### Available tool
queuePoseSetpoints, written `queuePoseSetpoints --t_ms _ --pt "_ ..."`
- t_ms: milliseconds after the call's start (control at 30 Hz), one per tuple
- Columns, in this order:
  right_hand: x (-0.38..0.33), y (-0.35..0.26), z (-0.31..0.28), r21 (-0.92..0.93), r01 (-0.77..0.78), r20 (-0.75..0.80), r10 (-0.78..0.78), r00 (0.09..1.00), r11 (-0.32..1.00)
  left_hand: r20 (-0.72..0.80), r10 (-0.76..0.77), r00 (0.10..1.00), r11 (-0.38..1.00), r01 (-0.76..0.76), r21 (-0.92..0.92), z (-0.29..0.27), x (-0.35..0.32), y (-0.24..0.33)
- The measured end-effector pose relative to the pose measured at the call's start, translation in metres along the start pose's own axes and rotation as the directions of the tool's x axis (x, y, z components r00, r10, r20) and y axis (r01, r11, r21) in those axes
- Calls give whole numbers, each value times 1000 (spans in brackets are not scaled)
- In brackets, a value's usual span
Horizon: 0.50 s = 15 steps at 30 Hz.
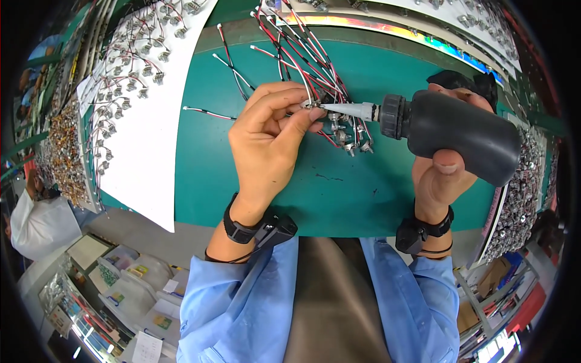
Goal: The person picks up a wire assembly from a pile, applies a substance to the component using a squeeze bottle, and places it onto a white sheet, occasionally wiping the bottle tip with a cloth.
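My left hand (260, 139) is closed over the middle of the green work mat (242, 181), pinching a small metal potentiometer (311, 104) with thin leads between thumb and fingers. Wrapped in my right hand (445, 172) is a black squeeze bottle (466, 133), tilted on its side. Its pale tapered nozzle (351, 110) points left, and the tip meets or nearly meets the potentiometer's terminals. Just behind and right of my left fingers lies a bunch of red, black and white wires (296, 57). Several more potentiometers (350, 145) lie under the nozzle.
On the left, a white sheet (145, 139) bears rows of wired potentiometers, with a heap of orange-brown parts (68, 145) beyond it. Many metal parts (517, 209) fill a tray at right. Something black (484, 88) lies behind the bottle. Plastic bins (136, 281) stand lower left.
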State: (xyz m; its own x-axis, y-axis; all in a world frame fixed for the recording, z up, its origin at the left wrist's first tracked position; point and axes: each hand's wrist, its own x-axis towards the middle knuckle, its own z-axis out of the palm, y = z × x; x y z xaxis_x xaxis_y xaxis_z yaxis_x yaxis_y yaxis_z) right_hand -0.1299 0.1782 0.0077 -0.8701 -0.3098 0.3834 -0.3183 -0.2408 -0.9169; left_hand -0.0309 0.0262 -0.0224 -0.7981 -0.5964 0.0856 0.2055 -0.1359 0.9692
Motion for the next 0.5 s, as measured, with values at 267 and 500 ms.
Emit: queuePoseSetpoints --t_ms 267,500 --pt "-3 2 2 -19 11 28 -11 1000 1000 11 4 1000 1000 -4 19 -1 -1 4" --pt "-5 4 2 -12 25 39 -25 999 1000 3 -16 1000 999 16 43 0 -1 6"
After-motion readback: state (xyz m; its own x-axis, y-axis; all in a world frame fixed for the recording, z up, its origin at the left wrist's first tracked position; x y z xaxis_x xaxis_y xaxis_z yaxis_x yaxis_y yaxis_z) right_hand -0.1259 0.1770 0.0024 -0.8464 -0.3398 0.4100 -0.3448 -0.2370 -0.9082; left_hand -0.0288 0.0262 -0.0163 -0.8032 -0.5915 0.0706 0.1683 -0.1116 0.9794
